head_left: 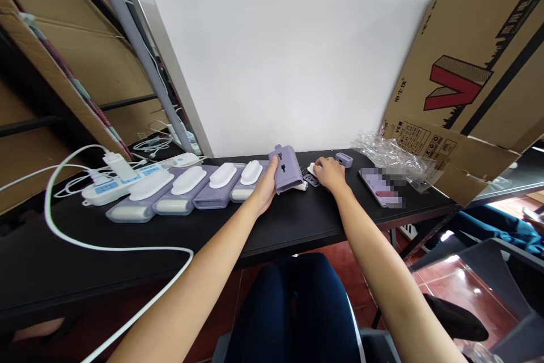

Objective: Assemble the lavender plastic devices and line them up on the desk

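My left hand [267, 184] grips a purple housing [287, 168] with two dark cutouts, tilted above the black table. Just right of it, my right hand [330, 173] has its fingers bent down over a small white piece [311, 169] on the tabletop. Beside those fingers lies a dark patterned piece [312, 180]. Behind my right hand sits a small purple part [344, 159]. To the left, several purple units stand in a row with white oval pieces on top, such as this white oval piece [223, 175].
A white power strip [123, 180] with plugs and cables lies at the left, and one cable [127, 248] loops over the table [272, 234]. At the right are a phone [379, 187], clear plastic wrap [395, 156] and a large cardboard box [463, 68].
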Demonstrator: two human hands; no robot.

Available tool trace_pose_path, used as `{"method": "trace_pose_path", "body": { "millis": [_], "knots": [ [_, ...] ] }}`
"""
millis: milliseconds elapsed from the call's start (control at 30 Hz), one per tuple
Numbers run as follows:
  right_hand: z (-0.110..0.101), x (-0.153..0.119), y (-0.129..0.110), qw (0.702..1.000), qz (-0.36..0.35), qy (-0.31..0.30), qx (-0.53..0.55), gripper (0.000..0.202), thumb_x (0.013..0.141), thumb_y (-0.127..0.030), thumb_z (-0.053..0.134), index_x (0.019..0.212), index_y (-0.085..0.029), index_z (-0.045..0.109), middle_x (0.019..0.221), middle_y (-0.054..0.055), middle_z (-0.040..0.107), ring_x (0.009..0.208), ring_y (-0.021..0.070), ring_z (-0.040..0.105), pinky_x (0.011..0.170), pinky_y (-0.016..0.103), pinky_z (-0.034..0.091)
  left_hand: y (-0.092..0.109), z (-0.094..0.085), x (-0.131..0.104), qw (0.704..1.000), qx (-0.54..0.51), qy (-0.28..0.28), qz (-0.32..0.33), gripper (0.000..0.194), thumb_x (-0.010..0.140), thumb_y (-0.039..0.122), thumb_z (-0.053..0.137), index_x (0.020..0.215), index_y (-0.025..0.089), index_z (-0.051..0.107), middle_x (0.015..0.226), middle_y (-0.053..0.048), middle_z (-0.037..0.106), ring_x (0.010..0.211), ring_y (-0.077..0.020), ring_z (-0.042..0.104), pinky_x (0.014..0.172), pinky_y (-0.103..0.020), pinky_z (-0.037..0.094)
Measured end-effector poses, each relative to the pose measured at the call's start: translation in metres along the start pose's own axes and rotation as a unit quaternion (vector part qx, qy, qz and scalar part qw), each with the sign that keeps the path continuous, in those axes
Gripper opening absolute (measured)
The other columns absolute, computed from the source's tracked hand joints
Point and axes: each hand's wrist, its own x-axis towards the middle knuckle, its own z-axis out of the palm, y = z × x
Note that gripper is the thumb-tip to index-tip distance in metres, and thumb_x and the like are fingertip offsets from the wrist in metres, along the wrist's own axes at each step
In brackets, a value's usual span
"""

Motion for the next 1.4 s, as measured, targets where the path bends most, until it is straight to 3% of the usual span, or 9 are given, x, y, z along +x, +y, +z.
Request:
{"method": "trace_pose_path", "body": {
  "millis": [133,367,500,633,800,933,1067,1233,1400],
  "knots": [
    [-0.001,0.003,0.004,0.999,0.024,0.018,0.022,0.027,0.098,-0.034,0.049,0.114,-0.025,0.069,0.125,0.013,0.064,0.122,0.0318,0.058,0.101,0.048,0.041,0.002,0.001,0.001,0.999,-0.024,0.007,0.033,0.058,0.084,0.073,0.064,0.113,0.024,0.070,0.109,-0.010,0.076,0.118,-0.0277,0.068,0.099,-0.039,0.056],
    [0.011,0.000,-0.002,0.997,-0.069,-0.023,0.011,0.023,0.095,-0.042,0.060,0.105,-0.026,0.073,0.137,0.010,0.060,0.133,0.0287,0.050,0.109,0.045,0.036,0.005,0.002,-0.001,0.998,-0.029,0.025,0.045,0.050,0.083,0.066,0.070,0.109,0.022,0.069,0.101,-0.008,0.076,0.106,-0.0268,0.071,0.091,-0.037,0.058],
    [0.011,0.000,0.000,0.998,-0.052,-0.028,-0.008,0.025,0.094,-0.045,0.062,0.106,-0.026,0.075,0.138,0.011,0.059,0.136,0.0296,0.048,0.110,0.046,0.036,-0.003,-0.002,0.002,0.998,0.049,0.042,0.022,0.048,0.080,0.057,0.077,0.110,0.021,0.067,0.102,-0.007,0.075,0.096,-0.0228,0.071,0.082,-0.031,0.055],
    [0.009,0.000,0.003,0.998,-0.028,-0.038,-0.039,0.032,0.089,-0.046,0.067,0.113,-0.025,0.073,0.133,0.012,0.060,0.131,0.0314,0.051,0.108,0.047,0.036,-0.012,-0.006,0.009,0.985,0.142,0.090,0.037,0.055,0.080,0.044,0.079,0.128,0.026,0.061,0.116,-0.008,0.073,0.104,-0.0232,0.069,0.092,-0.033,0.051],
    [0.010,0.000,0.001,0.998,-0.021,-0.040,-0.051,0.027,0.089,-0.045,0.067,0.101,-0.021,0.073,0.131,0.013,0.061,0.128,0.0328,0.052,0.106,0.047,0.036,-0.019,-0.011,0.017,0.965,0.230,0.111,0.066,0.057,0.082,0.038,0.075,0.135,0.026,0.060,0.123,-0.011,0.071,0.113,-0.0276,0.067,0.103,-0.039,0.047],
    [0.004,0.000,-0.002,0.998,-0.023,0.057,0.008,0.019,0.093,-0.038,0.061,0.096,-0.021,0.070,0.126,0.013,0.065,0.124,0.0303,0.055,0.104,0.043,0.037,-0.024,-0.014,0.021,0.961,0.241,0.094,0.095,0.057,0.078,0.030,0.075,0.133,0.026,0.063,0.137,-0.013,0.065,0.129,-0.0298,0.060,0.113,-0.042,0.040],
    [-0.010,-0.002,-0.004,0.977,-0.009,0.166,0.132,0.025,0.099,-0.035,0.045,0.116,-0.022,0.058,0.112,0.008,0.070,0.107,0.0235,0.064,0.092,0.035,0.043,-0.019,-0.013,0.017,0.940,0.309,0.057,0.134,0.047,0.085,0.031,0.065,0.132,0.025,0.064,0.145,-0.011,0.061,0.137,-0.0290,0.053,0.119,-0.044,0.033],
    [-0.018,-0.008,-0.007,0.993,0.073,0.038,0.089,0.034,0.098,-0.052,0.045,0.113,-0.024,0.059,0.101,0.009,0.073,0.101,0.0302,0.069,0.085,0.039,0.047,-0.008,-0.005,0.004,0.903,0.388,0.032,0.182,0.041,0.091,0.035,0.056,0.129,0.023,0.064,0.139,-0.010,0.063,0.130,-0.0276,0.057,0.116,-0.044,0.039],
    [-0.011,-0.013,-0.011,0.995,0.050,-0.080,-0.028,0.039,0.092,-0.055,0.057,0.108,-0.022,0.067,0.115,0.015,0.074,0.110,0.0334,0.070,0.088,0.042,0.050,-0.007,-0.002,0.000,0.886,0.414,0.040,0.204,0.035,0.092,0.039,0.056,0.121,0.023,0.067,0.132,-0.011,0.065,0.125,-0.0279,0.059,0.111,-0.046,0.042]
  ]
}}
